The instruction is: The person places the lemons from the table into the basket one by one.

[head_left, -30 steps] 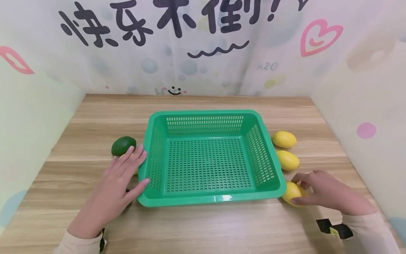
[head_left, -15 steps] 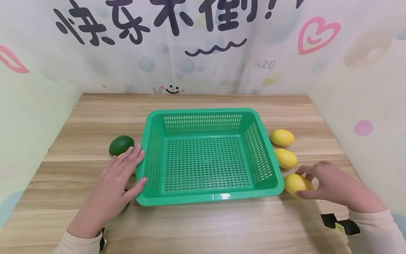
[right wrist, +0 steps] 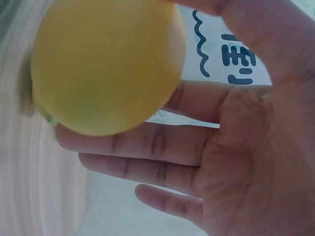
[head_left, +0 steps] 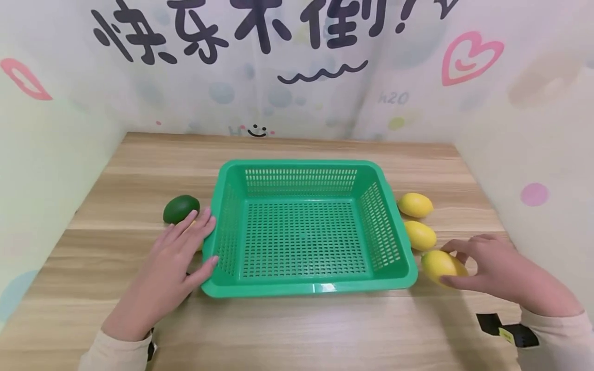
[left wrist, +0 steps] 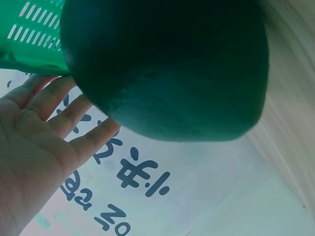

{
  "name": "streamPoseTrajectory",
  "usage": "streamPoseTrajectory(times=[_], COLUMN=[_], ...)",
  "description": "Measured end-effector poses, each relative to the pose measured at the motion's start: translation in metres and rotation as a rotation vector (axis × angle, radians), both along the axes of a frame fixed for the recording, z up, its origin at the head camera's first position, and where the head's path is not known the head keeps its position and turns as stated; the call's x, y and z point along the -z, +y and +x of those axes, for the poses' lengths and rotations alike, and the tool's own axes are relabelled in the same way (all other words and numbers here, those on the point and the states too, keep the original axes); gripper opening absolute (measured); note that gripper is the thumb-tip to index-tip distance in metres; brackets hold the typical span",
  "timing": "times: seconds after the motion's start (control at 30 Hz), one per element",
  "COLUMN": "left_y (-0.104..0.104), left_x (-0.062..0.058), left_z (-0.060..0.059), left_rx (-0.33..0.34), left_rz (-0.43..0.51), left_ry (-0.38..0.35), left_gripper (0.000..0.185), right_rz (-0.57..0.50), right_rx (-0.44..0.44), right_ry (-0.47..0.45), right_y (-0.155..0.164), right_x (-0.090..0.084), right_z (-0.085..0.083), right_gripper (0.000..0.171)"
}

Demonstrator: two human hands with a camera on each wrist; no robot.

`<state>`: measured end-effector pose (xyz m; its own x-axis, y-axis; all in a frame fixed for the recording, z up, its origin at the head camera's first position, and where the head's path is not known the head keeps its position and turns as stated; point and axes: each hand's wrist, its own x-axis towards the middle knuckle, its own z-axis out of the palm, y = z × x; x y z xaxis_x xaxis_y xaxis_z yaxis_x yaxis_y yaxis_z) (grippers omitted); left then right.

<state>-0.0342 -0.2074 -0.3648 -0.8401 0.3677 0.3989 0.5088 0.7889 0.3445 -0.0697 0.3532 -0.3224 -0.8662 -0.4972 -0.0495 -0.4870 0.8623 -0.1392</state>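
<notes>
Pale walls printed with dark characters, bubbles and a pink heart (head_left: 471,54) are seen around a wooden surface (head_left: 297,330). At the middle of the surface a green basket (head_left: 306,288) is set, with nothing shown inside it.

Along the right edge of the basket three lemons are laid in a row running from the far side toward the near side. The far lemon (head_left: 415,204) and the middle lemon (head_left: 420,235) are left on the wood, close together and just beside the basket wall. The near lemon (head_left: 441,266) is held by the right hand (head_left: 503,270) near the basket's near right corner; the grip is closed round it, with the thumb under the fruit and the fingers (head_left: 473,241) curved over its top. In the right wrist view the same lemon (right wrist: 106,64) is seen pinched between thumb and fingers (right wrist: 147,142), with the palm open behind it.

Beside the left wall of the basket the left hand (head_left: 171,263) is laid flat, fingers straight, its fingertips touching the basket's rim; nothing is gripped by it. Just beyond its fingertips a green lime (head_left: 181,208) is set on the wood. Under the fingers a little yellow is glimpsed, too hidden to be identified. In the left wrist view a dark green round shape (left wrist: 167,69) fills the frame above the open palm.
</notes>
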Motion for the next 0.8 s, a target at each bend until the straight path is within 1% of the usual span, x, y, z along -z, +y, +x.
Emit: streamPoseTrajectory(times=[0.17, 0.3, 0.57, 0.8], left_y=[-0.002, -0.003, -0.003, -0.002], left_x=[0.001, 0.002, 0.002, 0.002], left_z=[0.002, 0.004, 0.002, 0.0], left_rx=[0.0, -0.011, -0.018, -0.01], left_rz=[0.006, 0.002, 0.002, 0.01], left_ry=[0.004, -0.003, -0.013, -0.008], left_gripper=[0.065, 0.066, 0.067, 0.066], right_rz=[-0.023, -0.047, -0.072, -0.104], right_rx=[-0.039, -0.054, -0.079, -0.093], right_ry=[0.07, 0.081, 0.115, 0.183], right_y=[-0.002, -0.004, -0.008, -0.015], right_x=[-0.003, -0.005, -0.008, -0.016], right_z=[-0.002, -0.002, 0.002, 0.008], right_gripper=[0.045, 0.045, 0.048, 0.046])
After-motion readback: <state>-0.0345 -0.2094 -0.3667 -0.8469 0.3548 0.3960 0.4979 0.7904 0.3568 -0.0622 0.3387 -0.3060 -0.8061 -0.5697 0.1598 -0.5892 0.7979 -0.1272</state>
